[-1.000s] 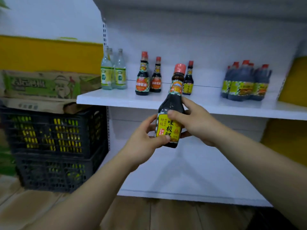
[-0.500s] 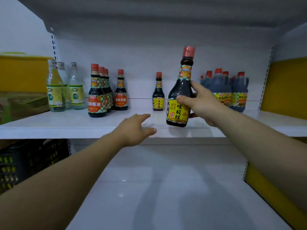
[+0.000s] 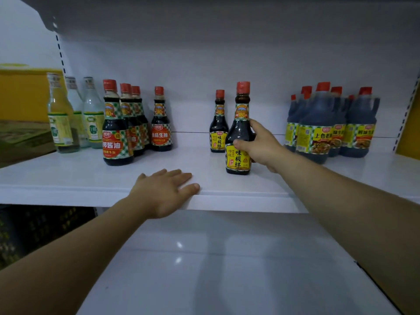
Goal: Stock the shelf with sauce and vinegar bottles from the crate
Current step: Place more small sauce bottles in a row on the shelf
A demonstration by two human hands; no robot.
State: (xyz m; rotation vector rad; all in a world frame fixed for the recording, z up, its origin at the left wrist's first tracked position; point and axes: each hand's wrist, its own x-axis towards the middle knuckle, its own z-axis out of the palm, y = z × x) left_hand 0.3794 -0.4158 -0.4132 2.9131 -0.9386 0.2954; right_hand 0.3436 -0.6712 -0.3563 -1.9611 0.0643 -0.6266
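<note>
Lowered since half a second ago, the yellow-label soy sauce bottle (image 3: 238, 142) now stands upright with its base on the white shelf (image 3: 68, 178), where earlier it hung tilted above the board. It sits just in front and to the right of a matching yellow-label bottle (image 3: 218, 128), apparently to begin a second row of the same product facing outward. The right hand (image 3: 261, 146) wraps the bottle's shoulder and label from the right, thumb across the front, steadying it before letting go. The left hand (image 3: 166, 192) lies flat and empty, fingers spread on the shelf's front edge, likely as a brace while leaning in. To the left stand red-label soy sauce bottles (image 3: 118, 137) and clear vinegar bottles (image 3: 60, 119); large dark jugs (image 3: 318, 128) fill the right.
</note>
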